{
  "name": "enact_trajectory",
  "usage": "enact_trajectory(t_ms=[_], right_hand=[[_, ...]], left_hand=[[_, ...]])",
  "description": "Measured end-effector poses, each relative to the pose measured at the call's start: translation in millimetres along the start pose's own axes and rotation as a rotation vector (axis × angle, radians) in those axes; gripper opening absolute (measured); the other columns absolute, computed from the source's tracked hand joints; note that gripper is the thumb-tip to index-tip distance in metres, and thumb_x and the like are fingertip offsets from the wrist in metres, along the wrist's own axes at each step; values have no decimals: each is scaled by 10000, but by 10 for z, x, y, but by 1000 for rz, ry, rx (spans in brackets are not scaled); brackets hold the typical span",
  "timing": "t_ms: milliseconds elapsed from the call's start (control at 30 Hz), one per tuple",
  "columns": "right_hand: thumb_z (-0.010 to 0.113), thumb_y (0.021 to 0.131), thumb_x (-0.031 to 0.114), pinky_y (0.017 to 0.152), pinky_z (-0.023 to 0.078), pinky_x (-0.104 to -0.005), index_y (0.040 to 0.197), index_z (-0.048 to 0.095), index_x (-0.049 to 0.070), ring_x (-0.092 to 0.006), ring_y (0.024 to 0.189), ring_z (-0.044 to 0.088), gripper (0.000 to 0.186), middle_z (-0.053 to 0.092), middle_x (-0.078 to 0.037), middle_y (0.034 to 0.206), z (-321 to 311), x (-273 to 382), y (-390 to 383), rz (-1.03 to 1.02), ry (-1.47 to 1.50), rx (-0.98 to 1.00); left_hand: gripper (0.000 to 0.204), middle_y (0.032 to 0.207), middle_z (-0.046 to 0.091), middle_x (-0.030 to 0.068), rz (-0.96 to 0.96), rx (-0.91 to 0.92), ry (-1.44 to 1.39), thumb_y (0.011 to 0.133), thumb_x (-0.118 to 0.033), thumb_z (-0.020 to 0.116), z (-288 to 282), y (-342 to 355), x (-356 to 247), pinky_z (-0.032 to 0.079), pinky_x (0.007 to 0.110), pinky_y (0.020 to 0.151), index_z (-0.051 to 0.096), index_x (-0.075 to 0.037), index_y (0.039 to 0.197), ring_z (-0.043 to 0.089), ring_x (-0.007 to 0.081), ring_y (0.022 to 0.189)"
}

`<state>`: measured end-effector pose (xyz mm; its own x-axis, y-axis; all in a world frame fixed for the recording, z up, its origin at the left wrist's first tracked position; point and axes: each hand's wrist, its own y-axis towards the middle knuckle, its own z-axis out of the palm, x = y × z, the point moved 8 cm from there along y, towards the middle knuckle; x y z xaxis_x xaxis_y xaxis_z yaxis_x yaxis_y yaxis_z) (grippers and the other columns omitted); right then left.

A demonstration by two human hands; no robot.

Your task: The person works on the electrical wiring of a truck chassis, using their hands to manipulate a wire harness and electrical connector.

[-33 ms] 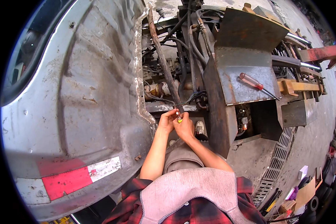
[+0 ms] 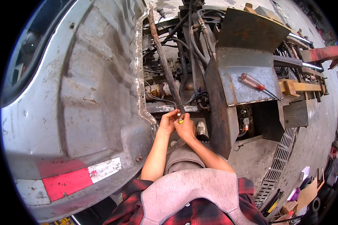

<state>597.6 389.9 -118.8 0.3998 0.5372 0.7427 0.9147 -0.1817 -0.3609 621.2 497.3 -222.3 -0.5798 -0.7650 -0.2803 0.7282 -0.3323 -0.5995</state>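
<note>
My left hand and my right hand are close together in front of me, at the lower end of a long wooden pole. The fingers of both are closed. Between them shows a small yellow object, gripped by my right hand; its kind is too small to tell. What my left fingertips pinch I cannot make out. Just beyond my fingertips, thin dark wires run across the pole's lower end and spread to both sides.
A grey vehicle cab panel fills the left. To the right, a screwdriver with a clear reddish handle lies on a bent steel housing. Hoses and chassis parts lie ahead. A floor grate and piled items are at the lower right.
</note>
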Motion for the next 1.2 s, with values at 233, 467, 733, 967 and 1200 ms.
enact_trajectory(t_ms=[233,467,733,967,1200], right_hand=[[633,831,275,728,484,-544,1030,488,19,-481,856,631,356,661,-286,878,-31,38,9,-8,5,7],[679,839,360,754,489,-509,1081,496,19,-458,896,639,456,664,-274,936,-10,3,4,-16,30,58],[732,863,242,756,489,-317,1009,615,2,-155,825,612,304,673,-96,898,-124,-114,-103,-30,461,-117],[677,877,118,675,483,-273,961,634,-5,-96,740,580,155,650,-48,801,-108,-181,-74,-31,536,-245],[664,876,110,655,487,-286,973,642,6,-100,722,594,144,661,-70,788,-182,-78,-96,-102,439,-290]], left_hand=[[104,886,688,93,-4,51,-20,864,-95,654,70,-29,-3,524,373,833,669,-4,912,647,226,845],[97,879,690,89,-28,27,-50,870,-99,655,48,-28,9,526,369,821,670,-14,915,643,216,821],[82,876,691,82,40,-12,-90,881,-79,643,57,32,48,519,343,836,677,-21,928,638,211,847],[89,886,703,72,74,1,-99,884,-78,643,169,-30,63,522,333,843,685,-30,946,651,193,861],[71,877,678,49,70,-45,-103,887,-93,638,156,-39,39,503,338,843,670,-58,939,626,188,846]])
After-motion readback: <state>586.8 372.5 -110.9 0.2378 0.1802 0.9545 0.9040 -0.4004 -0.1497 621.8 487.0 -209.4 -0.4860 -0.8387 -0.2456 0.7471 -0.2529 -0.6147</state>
